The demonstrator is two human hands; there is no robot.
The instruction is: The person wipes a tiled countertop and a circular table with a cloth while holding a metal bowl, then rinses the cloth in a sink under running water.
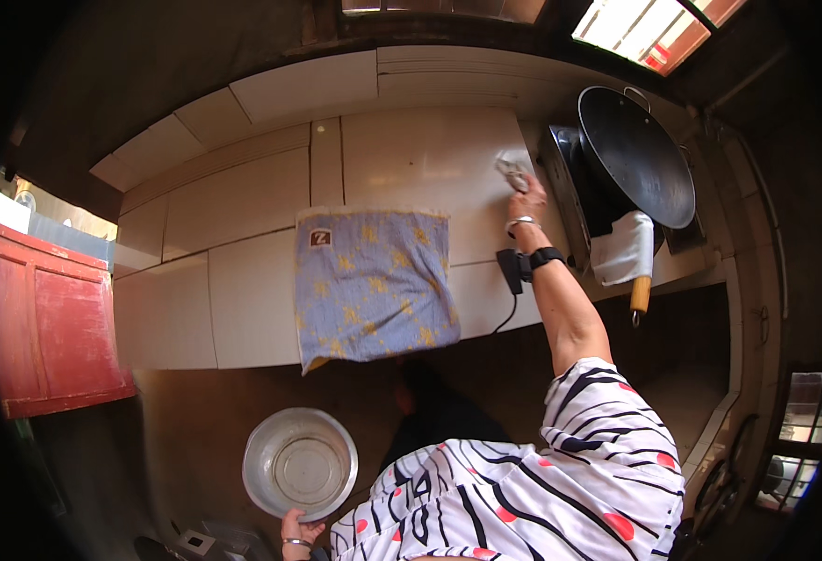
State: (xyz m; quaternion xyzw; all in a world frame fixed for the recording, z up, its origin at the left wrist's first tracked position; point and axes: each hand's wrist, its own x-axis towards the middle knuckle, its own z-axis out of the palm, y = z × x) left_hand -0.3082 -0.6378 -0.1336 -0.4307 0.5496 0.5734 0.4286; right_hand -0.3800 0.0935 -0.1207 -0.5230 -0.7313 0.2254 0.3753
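Observation:
My right hand [529, 202] grips a crumpled, greyish-white rag [513, 174], slightly blurred, at the right end of the white tiled counter [257, 305]. A bracelet and a black strapped device are on that wrist and forearm. Down at the lower left, my left hand [302, 527] holds a round metal basin [304, 463] by its rim; nothing shows inside it. Spread over the counter's front edge lies a blue-grey towel [376, 280] with yellow patterns and a sewn label.
To the right, a black wok [639, 158] rests tilted on a gas stove [571, 182]. A white cloth [623, 249] drapes over its wooden handle [639, 294]. A red wooden door or cabinet panel [53, 315] stands at the left. A cable [506, 319] hangs from the wrist device.

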